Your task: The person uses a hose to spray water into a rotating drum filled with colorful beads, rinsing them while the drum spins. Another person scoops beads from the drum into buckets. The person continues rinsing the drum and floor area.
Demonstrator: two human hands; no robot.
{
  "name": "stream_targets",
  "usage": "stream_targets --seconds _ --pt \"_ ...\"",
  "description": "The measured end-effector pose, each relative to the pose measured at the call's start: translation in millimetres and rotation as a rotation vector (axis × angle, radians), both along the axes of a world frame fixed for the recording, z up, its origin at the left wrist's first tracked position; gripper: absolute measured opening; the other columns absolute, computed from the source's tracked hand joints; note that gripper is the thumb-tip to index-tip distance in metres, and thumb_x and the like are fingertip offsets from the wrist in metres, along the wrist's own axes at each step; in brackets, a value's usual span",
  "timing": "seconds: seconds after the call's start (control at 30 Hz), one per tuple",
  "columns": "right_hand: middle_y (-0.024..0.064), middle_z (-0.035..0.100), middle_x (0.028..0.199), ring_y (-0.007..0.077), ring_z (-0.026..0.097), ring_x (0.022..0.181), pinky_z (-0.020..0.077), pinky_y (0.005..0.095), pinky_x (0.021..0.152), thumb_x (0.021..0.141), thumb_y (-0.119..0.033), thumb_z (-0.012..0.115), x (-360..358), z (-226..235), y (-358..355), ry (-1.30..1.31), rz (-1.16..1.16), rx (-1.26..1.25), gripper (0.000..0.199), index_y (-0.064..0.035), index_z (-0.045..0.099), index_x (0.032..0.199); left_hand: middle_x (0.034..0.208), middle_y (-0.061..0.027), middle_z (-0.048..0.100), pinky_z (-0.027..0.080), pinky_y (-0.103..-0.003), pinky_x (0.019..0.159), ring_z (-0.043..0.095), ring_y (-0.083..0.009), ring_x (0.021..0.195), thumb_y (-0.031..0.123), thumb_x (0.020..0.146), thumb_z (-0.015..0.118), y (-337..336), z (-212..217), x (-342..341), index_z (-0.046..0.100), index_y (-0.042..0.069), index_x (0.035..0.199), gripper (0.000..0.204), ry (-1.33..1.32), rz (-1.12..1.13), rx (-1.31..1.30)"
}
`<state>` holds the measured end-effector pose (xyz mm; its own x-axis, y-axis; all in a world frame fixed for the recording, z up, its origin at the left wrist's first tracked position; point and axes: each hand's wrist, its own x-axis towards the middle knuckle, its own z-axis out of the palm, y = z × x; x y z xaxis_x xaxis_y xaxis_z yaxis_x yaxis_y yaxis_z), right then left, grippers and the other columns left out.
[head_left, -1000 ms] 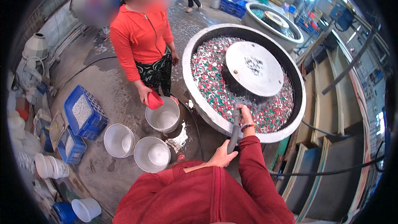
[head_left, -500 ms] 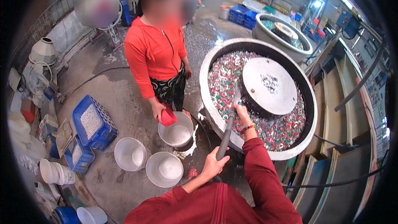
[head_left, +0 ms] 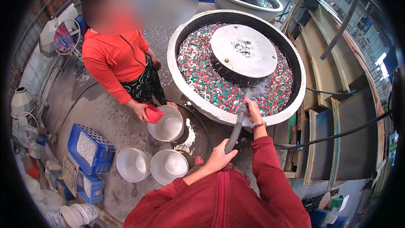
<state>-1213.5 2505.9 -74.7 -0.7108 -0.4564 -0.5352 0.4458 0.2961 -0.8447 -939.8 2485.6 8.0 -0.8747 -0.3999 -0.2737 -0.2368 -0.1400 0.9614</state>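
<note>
A thick grey hose (head_left: 235, 134) runs up between my hands, its end over the near rim of a large round tub (head_left: 180, 81). My left hand (head_left: 220, 156) is closed around the hose's lower part. Farther forward, my right hand (head_left: 254, 112), with a beaded bracelet at the wrist, is closed at its nozzle end. Water (head_left: 255, 90) sprays from it onto small red, green and white pieces (head_left: 202, 74) in the tub, just in front of the raised hub with its pale round lid (head_left: 247, 57).
At left a person in a red jacket (head_left: 112, 65) holds a red scoop (head_left: 153, 114) over a pale bucket (head_left: 171, 127). Two more buckets (head_left: 131, 166) and blue crates of white pellets (head_left: 95, 150) stand nearby. Wooden troughs (head_left: 322, 65) line the right; a second tub (head_left: 270, 13) stands behind.
My view has shifted. The hose end and its spray have moved from the hub's left side to its near side, rightward across the pieces. Both hands keep their hold.
</note>
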Motion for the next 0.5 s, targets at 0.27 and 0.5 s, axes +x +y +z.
stream_targets --seconds 0.27,0.5 --pt "0.0029 0.058 0.067 0.0172 0.057 0.054 0.0451 0.0364 0.048 0.074 -0.03 0.056 1 17 30 0.047 -0.195 -0.066 0.023 -0.0086 0.058 0.081 0.074 -0.0037 0.058 0.044 -0.025 0.062 0.051 -0.0067 0.067 0.018 0.081 0.065 10 -6 -6 0.055 0.007 0.111 0.034 0.074 -0.02 -0.129" --pt "0.0065 0.057 0.066 0.0191 0.057 0.056 0.0447 0.037 0.049 0.074 -0.027 0.054 -17 -17 -8 0.034 -0.094 -0.032 0.025 -0.0037 0.057 0.082 0.085 -0.0139 0.062 0.046 -0.03 0.071 0.059 -0.0151 0.077 0.022 0.08 0.063 12 -3 -14 0.051 0.003 0.112 0.039 0.054 0.078 -0.122"
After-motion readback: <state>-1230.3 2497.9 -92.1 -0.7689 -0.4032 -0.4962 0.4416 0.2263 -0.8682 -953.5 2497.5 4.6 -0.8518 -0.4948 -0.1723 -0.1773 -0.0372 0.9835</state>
